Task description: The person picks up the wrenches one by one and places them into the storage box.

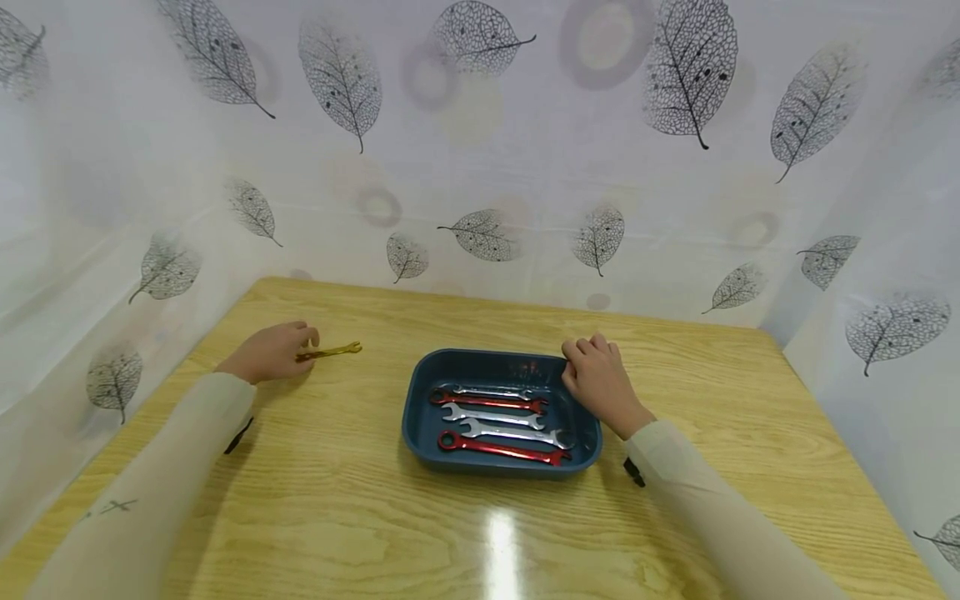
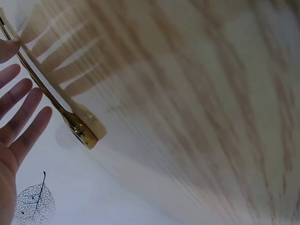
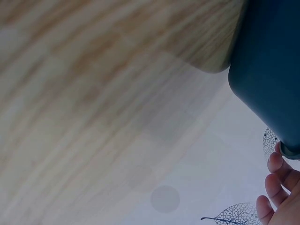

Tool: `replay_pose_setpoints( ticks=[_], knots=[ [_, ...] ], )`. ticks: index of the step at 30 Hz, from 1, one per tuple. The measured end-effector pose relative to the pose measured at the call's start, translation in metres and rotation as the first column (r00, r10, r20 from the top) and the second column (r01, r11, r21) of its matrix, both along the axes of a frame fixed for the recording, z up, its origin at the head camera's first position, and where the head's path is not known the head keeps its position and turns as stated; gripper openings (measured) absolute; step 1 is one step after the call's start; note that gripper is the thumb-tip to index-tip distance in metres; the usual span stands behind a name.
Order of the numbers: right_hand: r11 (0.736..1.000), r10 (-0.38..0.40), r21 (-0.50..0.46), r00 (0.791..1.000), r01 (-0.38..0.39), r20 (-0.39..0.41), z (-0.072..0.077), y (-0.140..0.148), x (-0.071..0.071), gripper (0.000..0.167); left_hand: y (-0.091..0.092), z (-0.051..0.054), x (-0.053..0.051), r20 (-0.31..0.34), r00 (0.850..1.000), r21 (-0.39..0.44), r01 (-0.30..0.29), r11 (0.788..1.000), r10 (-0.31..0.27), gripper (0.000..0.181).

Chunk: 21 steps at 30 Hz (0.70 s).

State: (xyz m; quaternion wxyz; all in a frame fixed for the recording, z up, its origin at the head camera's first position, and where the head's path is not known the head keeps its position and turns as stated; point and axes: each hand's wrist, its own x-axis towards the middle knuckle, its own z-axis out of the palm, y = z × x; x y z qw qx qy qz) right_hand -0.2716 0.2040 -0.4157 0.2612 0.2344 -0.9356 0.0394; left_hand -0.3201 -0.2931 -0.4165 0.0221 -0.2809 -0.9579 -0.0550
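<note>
To the left of the bin, my left hand (image 1: 276, 352) pinches one end of a gold wrench (image 1: 339, 350) between thumb and finger. In the left wrist view the wrench (image 2: 56, 102) lies close along the tabletop, the other fingers spread beside it; whether it touches the wood I cannot tell. My right hand (image 1: 600, 379) grips the far right corner of a dark blue plastic bin (image 1: 502, 472), fingers curled over the rim. Inside the bin, several silver and red wrenches lie side by side, among them a red ratchet wrench (image 1: 502, 450) nearest me and a silver open-end wrench (image 1: 513, 432) behind it.
The bin stands on a wood-grain table (image 1: 337, 525). A whitish curtain with leaf prints (image 1: 480, 167) hangs behind the table and along both sides. Light reflects off the tabletop in front of the bin.
</note>
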Motion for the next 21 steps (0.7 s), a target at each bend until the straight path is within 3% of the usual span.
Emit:
replay_pose_setpoints(
  ticks=[12,21],
  knots=[
    [0.999,0.030,-0.018,0.999,-0.031,-0.043,0.0002,-0.0001,-0.0005,0.010,-0.0044,-0.0058,-0.0032,0.012,1.000,0.037,-0.024,0.999,0.023,0.010],
    [1.000,0.016,-0.006,1.000,-0.017,-0.021,0.0001,-0.0004,0.0005,0.011,-0.0081,-0.0048,0.0024,0.095,0.992,0.078,-0.094,0.992,0.087,0.019]
  ],
)
